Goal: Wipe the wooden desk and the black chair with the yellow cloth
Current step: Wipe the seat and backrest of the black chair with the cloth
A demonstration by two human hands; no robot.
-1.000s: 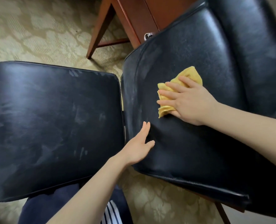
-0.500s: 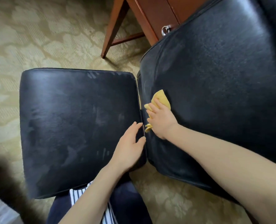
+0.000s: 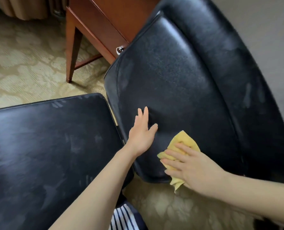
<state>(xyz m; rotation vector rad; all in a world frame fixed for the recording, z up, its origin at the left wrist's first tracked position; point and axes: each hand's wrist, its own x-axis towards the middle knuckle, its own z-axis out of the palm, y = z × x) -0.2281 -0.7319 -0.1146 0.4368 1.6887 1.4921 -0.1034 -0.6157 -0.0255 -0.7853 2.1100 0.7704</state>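
I record the right hand (image 3: pixel 192 168), fingers straight, pressing the yellow cloth (image 3: pixel 184 141) flat at the lower edge of the black chair backrest (image 3: pixel 179 80). Beside it the left hand (image 3: pixel 143 131) rests flat-fingered, holding nothing. The wooden desk (image 3: pixel 94 22) stands behind.

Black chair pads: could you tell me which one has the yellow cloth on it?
The curved pad on the right: the right hand presses the yellow cloth there; the flat left pad has none.
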